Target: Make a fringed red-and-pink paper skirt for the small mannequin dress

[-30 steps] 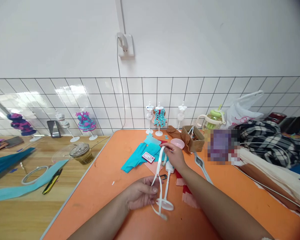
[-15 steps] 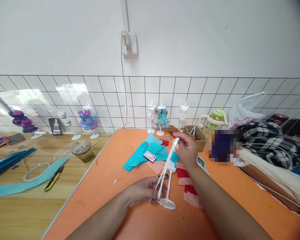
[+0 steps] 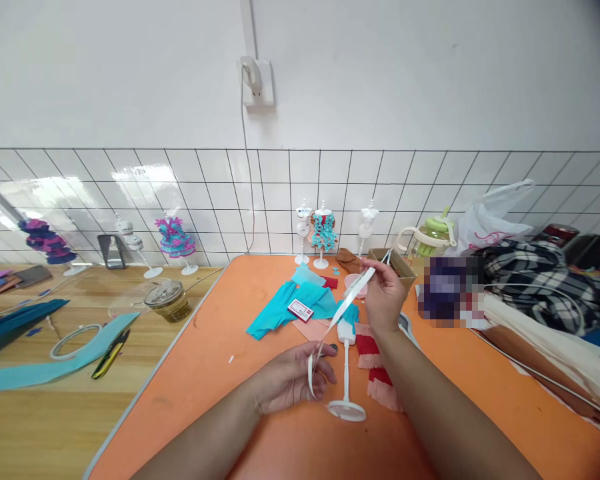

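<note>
A long white strip of tape (image 3: pixel 349 301) with faint print runs slantwise between my hands. My right hand (image 3: pixel 386 293) pinches its upper end. Its lower end curls at my left hand (image 3: pixel 297 379), whose fingers are bent around it. Just right of the left hand, a small white dress-form stand (image 3: pixel 347 373) lies on the orange table, its round base toward me and turquoise cloth around its far end. A small dark-ended tool (image 3: pixel 334 348) shows by the left fingertips, mostly hidden. Red and pink fabric strips (image 3: pixel 375 363) lie under my right forearm.
Turquoise cloth (image 3: pixel 275 313) bears a small labelled box (image 3: pixel 300 311). Several mini dress forms (image 3: pixel 323 230) stand by the tiled wall. A cardboard box (image 3: pixel 403 270) and a green-lidded jug (image 3: pixel 434 235) are at the right. A yellow-black cutter (image 3: pixel 111 355) lies left.
My right hand has moved right and slightly up with the tape's upper end. The tape now slants more and curls at my left hand. The stand's base has shifted right.
</note>
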A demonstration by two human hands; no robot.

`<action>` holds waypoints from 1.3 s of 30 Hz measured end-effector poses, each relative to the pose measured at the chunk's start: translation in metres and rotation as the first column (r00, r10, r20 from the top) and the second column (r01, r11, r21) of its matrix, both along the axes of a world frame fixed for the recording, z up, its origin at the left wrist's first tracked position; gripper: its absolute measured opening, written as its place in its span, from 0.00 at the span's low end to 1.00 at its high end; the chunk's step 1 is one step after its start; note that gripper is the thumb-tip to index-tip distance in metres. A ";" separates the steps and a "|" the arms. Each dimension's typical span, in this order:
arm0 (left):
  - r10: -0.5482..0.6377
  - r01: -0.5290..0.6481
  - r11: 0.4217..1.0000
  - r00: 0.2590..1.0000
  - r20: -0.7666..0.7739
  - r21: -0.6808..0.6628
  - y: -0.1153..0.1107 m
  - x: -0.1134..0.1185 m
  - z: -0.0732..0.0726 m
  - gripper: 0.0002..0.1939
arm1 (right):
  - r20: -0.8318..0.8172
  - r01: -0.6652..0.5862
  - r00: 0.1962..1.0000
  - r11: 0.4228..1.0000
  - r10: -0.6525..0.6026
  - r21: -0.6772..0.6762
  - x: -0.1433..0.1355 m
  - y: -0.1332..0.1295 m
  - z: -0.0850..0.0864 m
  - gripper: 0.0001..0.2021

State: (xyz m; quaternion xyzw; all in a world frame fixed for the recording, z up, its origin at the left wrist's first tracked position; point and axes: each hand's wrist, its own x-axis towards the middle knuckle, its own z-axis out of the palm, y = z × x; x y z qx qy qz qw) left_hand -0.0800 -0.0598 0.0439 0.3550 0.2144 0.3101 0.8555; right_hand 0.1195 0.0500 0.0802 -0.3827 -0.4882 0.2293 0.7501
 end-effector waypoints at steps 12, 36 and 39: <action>0.150 -0.145 0.977 0.989 0.018 -0.155 0.010 -0.001 -0.013 0.19 | -0.257 -0.013 0.965 0.988 0.053 0.157 0.000 -0.011 0.018 0.05; 0.264 -0.250 0.944 0.964 -0.038 0.215 0.012 -0.006 -0.001 0.15 | 0.106 -0.831 0.346 0.357 0.932 -0.426 -0.028 -0.054 -0.012 0.19; 0.393 -0.392 0.915 0.920 0.013 0.094 0.016 -0.004 0.001 0.10 | -0.357 -0.880 0.306 0.120 0.883 -0.459 -0.018 -0.058 -0.026 0.28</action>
